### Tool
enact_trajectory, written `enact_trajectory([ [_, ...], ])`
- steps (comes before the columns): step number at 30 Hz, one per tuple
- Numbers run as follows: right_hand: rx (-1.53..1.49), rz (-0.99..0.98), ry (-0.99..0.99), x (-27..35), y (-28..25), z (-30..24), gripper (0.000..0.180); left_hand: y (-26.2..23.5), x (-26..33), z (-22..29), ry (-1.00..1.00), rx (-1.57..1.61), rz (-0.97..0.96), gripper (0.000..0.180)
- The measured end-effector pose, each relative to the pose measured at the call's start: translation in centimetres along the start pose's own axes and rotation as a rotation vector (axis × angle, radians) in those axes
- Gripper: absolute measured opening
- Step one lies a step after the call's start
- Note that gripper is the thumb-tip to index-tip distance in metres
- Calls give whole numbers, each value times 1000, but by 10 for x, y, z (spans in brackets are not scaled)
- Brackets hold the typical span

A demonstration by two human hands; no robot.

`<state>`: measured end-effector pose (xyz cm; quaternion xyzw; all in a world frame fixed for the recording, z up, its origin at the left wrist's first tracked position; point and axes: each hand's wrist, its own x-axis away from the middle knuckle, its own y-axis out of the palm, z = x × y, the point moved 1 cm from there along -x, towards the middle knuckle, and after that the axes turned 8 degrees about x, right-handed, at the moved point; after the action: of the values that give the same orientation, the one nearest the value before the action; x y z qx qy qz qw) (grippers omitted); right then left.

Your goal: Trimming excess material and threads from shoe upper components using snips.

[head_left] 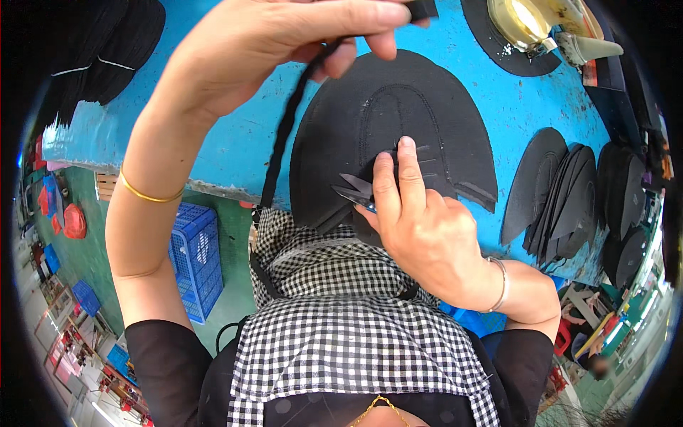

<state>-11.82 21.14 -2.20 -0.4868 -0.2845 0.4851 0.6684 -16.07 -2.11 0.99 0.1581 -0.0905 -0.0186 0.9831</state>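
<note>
My left hand (284, 43) is raised over the far side of the table, its fingers closed on a narrow black fabric strip (288, 117). The strip hangs down past the left side of a large rounded black fabric piece (334, 117) to the table's near edge. Curved stitching lines mark the middle of that piece. On it, my right hand (434, 235) presses with two straight fingers. Small thread snips (352, 191) are held in the same hand, their blades parted and pointing left; its palm hides their handles.
Tied black pieces (107, 57) lie at the far left of the blue table (235, 156). Stacked rounded black pieces (555, 206) are at the right. A yellowish container (523, 25) stands at the far right on another black piece. A blue crate (196, 260) sits on the floor.
</note>
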Motion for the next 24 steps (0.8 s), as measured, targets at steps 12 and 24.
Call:
enact_trajectory([
  [12, -249, 287, 681, 112, 18, 133, 44, 24, 13, 0, -12, -463, -304, 17],
  [24, -1308, 256, 1134, 127, 27, 130, 26, 43, -5, -45, -16, -866, -557, 10],
])
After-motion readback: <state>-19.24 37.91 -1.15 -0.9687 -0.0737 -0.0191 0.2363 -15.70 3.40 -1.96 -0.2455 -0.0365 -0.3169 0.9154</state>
